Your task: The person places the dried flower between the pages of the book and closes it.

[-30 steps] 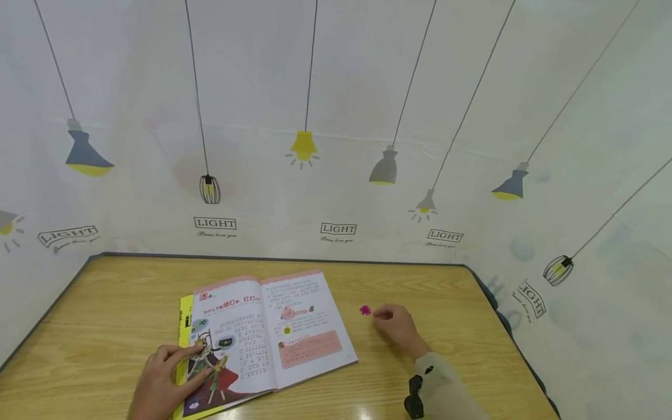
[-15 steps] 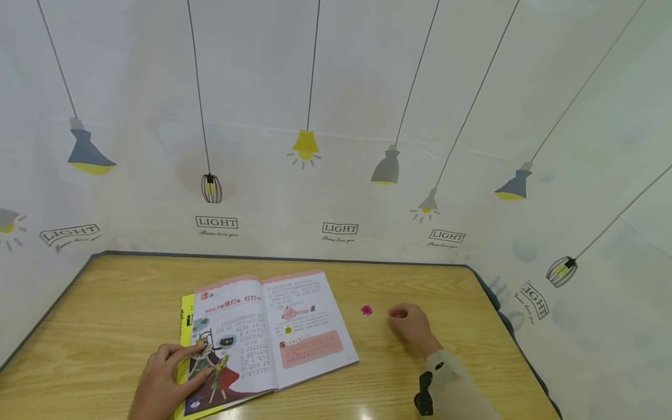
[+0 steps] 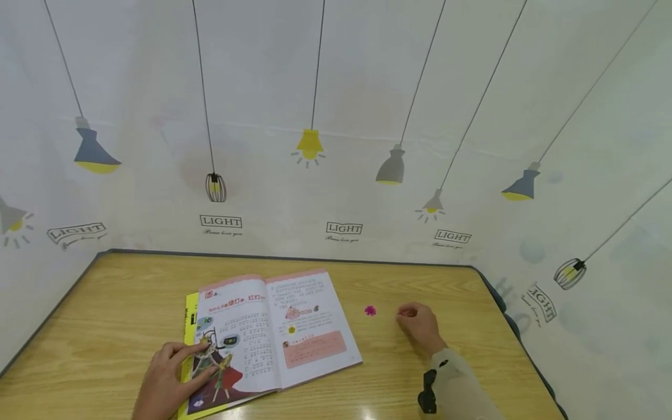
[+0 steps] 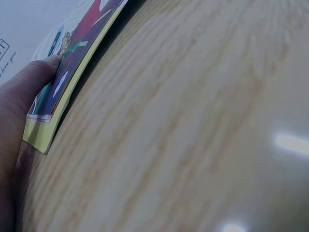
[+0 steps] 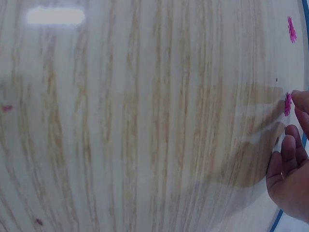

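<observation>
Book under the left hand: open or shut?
Open: the head view shows the book with both printed pages spread, face up.

High head view forward and down, close wrist views, book (image 3: 273, 332) common to head and left wrist

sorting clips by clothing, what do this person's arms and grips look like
The left grip and right grip are ungloved. On the right is a pale beige sleeve with a small black mark and a black strap-like piece. The head view shows no left sleeve.
</observation>
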The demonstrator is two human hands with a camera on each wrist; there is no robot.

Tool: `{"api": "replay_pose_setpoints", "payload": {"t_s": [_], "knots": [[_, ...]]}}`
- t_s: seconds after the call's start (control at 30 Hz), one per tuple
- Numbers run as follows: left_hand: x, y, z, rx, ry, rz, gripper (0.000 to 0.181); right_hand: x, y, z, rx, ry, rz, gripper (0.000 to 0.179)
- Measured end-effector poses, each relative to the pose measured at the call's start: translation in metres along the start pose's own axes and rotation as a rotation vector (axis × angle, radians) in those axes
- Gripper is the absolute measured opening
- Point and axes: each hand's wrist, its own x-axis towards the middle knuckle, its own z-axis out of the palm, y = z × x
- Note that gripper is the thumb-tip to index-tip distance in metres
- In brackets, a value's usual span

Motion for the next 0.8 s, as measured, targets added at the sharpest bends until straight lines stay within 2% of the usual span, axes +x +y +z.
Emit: {"api": "replay_pose_setpoints", "payload": {"t_s": [0.17, 0.37, 0.63, 0.8], "knots": [[-0.0001, 0.0008, -0.0001, 0.003, 0.004, 0.002, 0.059, 0.0009, 0.0031, -0.0031, -0.006, 0.012, -0.005, 0.019], [0.0002, -0.0003, -0.0001, 0.004, 0.002, -0.001, 0.059, -0.0018, 0.0003, -0.0074, 0.009, 0.005, 0.043, 0.021], [-0.0003, -0.0008, 0.0005, 0.001, 0.016, 0.009, 0.057, -0.0037, 0.0013, -0.0040, -0.012, 0.048, 0.022, 0.017], [-0.0005, 0.0004, 0.0001, 0.005, 0.000, -0.004, 0.060, -0.0056, 0.0015, -0.0020, 0.003, 0.074, 0.017, 0.018]]}}
